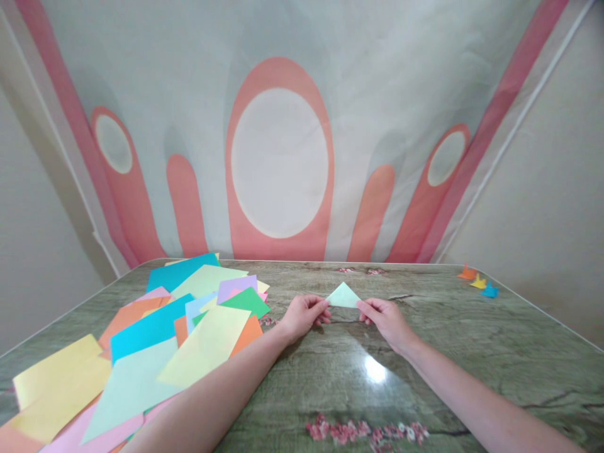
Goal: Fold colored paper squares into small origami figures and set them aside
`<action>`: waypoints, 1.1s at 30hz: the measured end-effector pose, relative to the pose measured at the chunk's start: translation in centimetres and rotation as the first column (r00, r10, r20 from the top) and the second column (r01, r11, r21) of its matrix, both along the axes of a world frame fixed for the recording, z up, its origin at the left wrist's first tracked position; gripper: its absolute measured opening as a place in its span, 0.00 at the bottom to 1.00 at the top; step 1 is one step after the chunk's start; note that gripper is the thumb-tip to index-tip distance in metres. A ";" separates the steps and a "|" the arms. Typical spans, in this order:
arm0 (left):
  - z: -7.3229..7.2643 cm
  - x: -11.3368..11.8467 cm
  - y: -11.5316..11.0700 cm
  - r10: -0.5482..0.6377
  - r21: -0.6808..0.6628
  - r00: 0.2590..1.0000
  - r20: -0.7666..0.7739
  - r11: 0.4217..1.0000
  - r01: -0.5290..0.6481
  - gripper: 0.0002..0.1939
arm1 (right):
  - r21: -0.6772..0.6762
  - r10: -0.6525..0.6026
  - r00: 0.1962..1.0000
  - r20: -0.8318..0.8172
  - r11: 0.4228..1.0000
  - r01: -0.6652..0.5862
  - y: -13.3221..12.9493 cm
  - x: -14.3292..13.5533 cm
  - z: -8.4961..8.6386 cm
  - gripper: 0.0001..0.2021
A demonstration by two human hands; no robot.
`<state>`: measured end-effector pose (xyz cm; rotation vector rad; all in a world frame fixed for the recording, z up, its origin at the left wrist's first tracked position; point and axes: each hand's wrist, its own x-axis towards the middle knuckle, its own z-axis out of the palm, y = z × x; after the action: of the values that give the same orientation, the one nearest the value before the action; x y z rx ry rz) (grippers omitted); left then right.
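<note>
"What's your count?"
"My two hands, one paper triangle, three folded figures, one desk."
"Loose sheets?"
"Over a dozen; they overlap, so I can't count exactly."

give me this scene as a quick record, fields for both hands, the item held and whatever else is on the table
item: pale green paper triangle
left hand: pinches its left corner
right hand: pinches its right corner
left side: loose, overlapping coloured sheets
far right: three small pieces, orange, yellow, blue
surface: wood-patterned table with pink flower print
</note>
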<state>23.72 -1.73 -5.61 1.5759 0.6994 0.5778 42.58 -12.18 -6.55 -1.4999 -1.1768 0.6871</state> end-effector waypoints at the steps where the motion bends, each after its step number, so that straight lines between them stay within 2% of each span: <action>1: -0.1 -0.1 0.1 -0.018 0.004 1.000 0.005 1.000 0.018 0.19 | 0.000 0.004 1.000 -0.010 1.000 -0.004 0.0 0.1 0.0 0.19; 5: -0.3 -0.2 0.4 -0.081 0.059 0.995 0.053 0.995 0.078 0.19 | -0.011 0.026 1.000 -0.015 1.000 -0.026 0.1 0.2 -0.2 0.18; 9: -0.6 -0.1 0.4 -0.043 0.249 0.996 0.073 0.968 0.023 0.23 | -0.016 0.048 0.999 0.000 0.999 -0.048 0.0 0.1 -0.1 0.17; 12: -0.4 -0.2 -0.1 0.012 0.471 1.000 0.018 0.882 -0.019 0.27 | -0.009 0.060 0.997 0.039 0.998 -0.060 -0.1 0.0 -0.2 0.17; 16: 0.4 -0.5 -1.3 0.036 0.684 0.997 -0.065 0.730 0.018 0.36 | -0.020 0.078 0.990 0.118 0.997 -0.077 -0.2 -0.1 -0.3 0.17; 19: 0.8 -0.7 -2.1 0.062 0.764 0.987 -0.150 0.640 0.076 0.38 | -0.032 0.082 0.982 0.172 0.996 -0.078 -0.4 -0.4 -0.3 0.17; 23: 1.0 -0.8 -2.8 0.113 0.803 0.950 -0.291 0.568 0.178 0.36 | -0.038 0.086 0.970 0.229 0.996 -0.079 -0.8 -1.3 0.0 0.17; 26: 1.3 -0.8 -3.2 0.136 0.807 0.922 -0.363 0.541 0.238 0.35 | -0.014 0.053 0.956 0.288 0.999 -0.051 -1.0 -2.0 0.2 0.17; 29: 1.5 -0.8 -3.5 0.136 0.808 0.925 -0.355 0.543 0.230 0.33 | 0.039 0.014 0.953 0.303 0.999 -0.027 -1.2 -2.5 0.4 0.15; 31: 1.5 -0.7 -3.6 0.119 0.797 0.946 -0.300 0.576 0.181 0.31 | 0.075 0.026 0.957 0.288 0.996 -0.050 -1.3 -2.7 0.6 0.12; 33: 1.4 -0.6 -3.5 0.077 0.757 0.973 -0.216 0.643 0.117 0.29 | 0.106 0.048 0.959 0.278 0.991 -0.080 -1.4 -2.9 0.7 0.12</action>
<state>23.13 -5.24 -4.19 2.4923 0.6319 0.7369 39.70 -13.61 -5.85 -1.4964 -1.4564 0.4524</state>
